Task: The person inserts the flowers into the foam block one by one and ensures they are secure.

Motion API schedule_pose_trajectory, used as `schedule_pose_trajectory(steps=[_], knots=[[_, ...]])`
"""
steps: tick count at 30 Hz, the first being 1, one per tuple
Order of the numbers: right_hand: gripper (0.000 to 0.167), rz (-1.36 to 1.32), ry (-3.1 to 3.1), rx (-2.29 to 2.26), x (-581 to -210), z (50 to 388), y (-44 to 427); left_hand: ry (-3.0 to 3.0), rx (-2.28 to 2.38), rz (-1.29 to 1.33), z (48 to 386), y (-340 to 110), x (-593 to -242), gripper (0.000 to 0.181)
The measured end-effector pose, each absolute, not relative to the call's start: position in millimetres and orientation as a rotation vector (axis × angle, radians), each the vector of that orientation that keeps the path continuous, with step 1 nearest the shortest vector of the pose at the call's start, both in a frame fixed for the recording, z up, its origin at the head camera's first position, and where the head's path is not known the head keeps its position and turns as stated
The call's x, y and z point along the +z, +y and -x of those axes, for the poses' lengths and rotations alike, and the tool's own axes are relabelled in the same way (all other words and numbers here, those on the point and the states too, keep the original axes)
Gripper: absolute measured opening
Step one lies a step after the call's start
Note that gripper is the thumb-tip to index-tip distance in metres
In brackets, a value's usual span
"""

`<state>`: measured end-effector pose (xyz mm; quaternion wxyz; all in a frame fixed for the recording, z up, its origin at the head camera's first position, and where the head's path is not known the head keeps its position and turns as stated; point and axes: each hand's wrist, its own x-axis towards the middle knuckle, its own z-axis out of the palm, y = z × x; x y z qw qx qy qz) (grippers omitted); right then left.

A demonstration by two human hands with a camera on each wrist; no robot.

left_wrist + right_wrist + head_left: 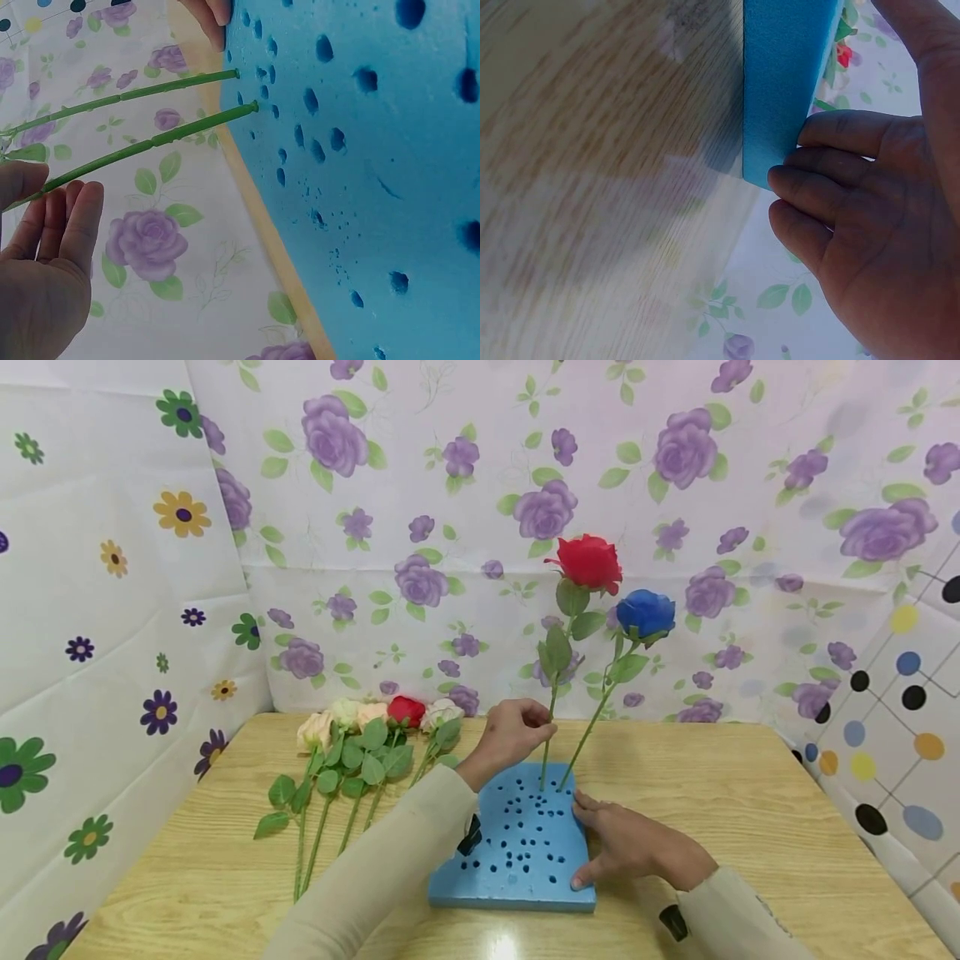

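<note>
A blue foam block (517, 887) dotted with holes lies on the table. My left hand (513, 731) pinches the stem of a red rose (590, 562) between thumb and fingers; its lower end (202, 124) stands in a hole near the far edge. Just right of it, a blue rose (645, 614) leans rightward with its stem (161, 91) in another hole. My right hand (626, 843) rests along the block's right side, thumb at the near corner and fingers farther back. From the right wrist, fairly straight fingers (817, 180) touch the block's side.
Left of the block, several more roses lie on the wooden table (712, 827), among them a red rose (406, 711), a white rose (442, 715) and a cream rose (315, 732). Behind the table hangs a floral cloth (420, 635).
</note>
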<state>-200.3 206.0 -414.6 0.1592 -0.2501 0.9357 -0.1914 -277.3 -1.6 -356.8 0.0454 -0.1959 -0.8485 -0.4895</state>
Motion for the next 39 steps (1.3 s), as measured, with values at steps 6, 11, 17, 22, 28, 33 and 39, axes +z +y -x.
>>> schedule_pose_trajectory(steps=[6, 11, 17, 22, 28, 33, 39], knots=[[0.113, 0.718, 2.675, -0.539, -416.6, 201.5, 204.8, -2.605, -1.508, 0.597, 276.0, -5.8, -356.6, 0.014], [0.114, 0.713, 2.674, -0.538, -415.8, 201.2, 204.4, -2.609, -1.534, 0.607, 272.9, -15.1, -353.7, 0.011], [0.114, 0.717, 2.689, -0.537, -412.2, 199.0, 205.9, -2.615, -1.543, 0.607, 271.1, -24.8, -350.5, 0.012], [0.114, 0.738, 2.683, -0.555, -410.7, 198.0, 207.2, -2.603, -1.536, 0.628, 268.0, -35.5, -348.3, 0.015], [0.114, 0.728, 2.671, -0.557, -410.8, 196.7, 206.5, -2.615, -1.537, 0.619, 262.1, -58.5, -349.7, 0.015], [0.113, 0.732, 2.683, -0.547, -409.7, 195.5, 206.4, -2.614, -1.552, 0.524, 259.1, -78.7, -346.7, 0.016], [0.113, 0.703, 2.679, -0.553, -410.4, 194.9, 204.9, -2.603, -1.575, 0.464, 256.7, -104.1, -343.9, 0.018]])
